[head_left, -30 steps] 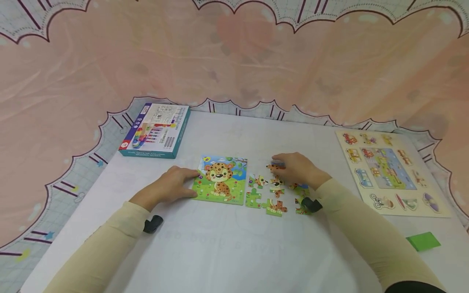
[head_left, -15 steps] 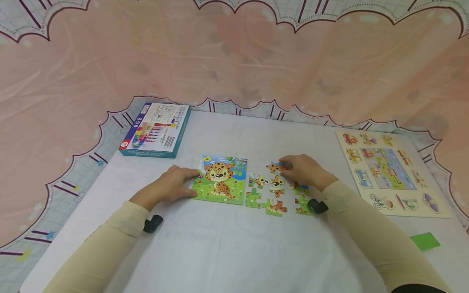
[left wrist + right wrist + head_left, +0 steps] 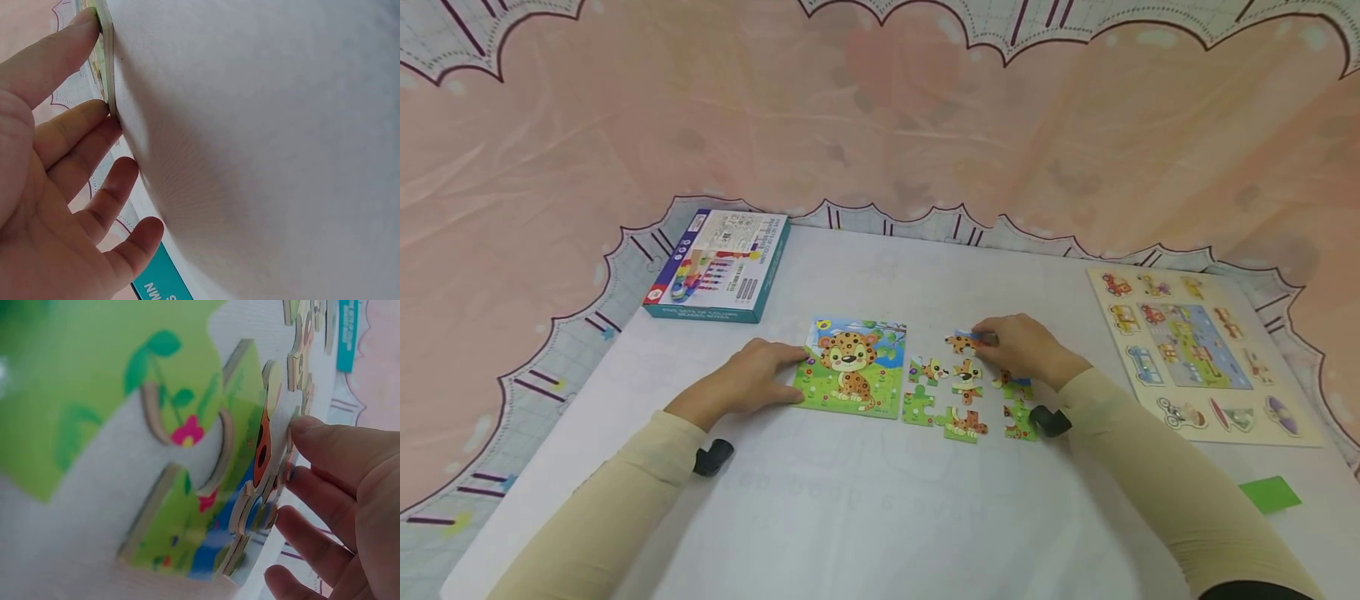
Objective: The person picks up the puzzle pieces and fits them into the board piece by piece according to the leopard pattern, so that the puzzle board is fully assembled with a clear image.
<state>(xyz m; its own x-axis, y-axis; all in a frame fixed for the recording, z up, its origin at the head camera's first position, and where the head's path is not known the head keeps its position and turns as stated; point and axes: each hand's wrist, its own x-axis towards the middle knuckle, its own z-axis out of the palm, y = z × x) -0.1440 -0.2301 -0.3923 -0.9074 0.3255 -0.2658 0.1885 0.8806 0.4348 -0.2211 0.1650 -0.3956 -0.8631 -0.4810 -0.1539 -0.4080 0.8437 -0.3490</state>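
In the head view, a square leopard picture board [image 3: 850, 383] lies flat on the white table. My left hand [image 3: 748, 377] touches its left edge with thumb and fingertips; in the left wrist view the fingers [image 3: 78, 165] are spread and nearly straight against that edge. To the board's right, several loose jigsaw pieces [image 3: 966, 425] make parts of the same leopard. At the back of this group, my right hand [image 3: 1028, 346] pinches a spotted orange and blue jigsaw piece [image 3: 961, 342], partly hidden by the fingers. Green jigsaw pieces [image 3: 169, 531] lie close to the right wrist camera.
A teal-sided box [image 3: 722, 267] lies at the back left. On the right is a cream puzzle board [image 3: 1131, 408] with vehicle and toy pictures, and a green paper piece [image 3: 1272, 494] lies nearer. A peach patterned cloth [image 3: 880, 125] hangs behind the table.
My right hand has shifted slightly to the right, uncovering more of the spotted piece and its neighbours, then stayed still. The left hand has kept its place on the board's edge.
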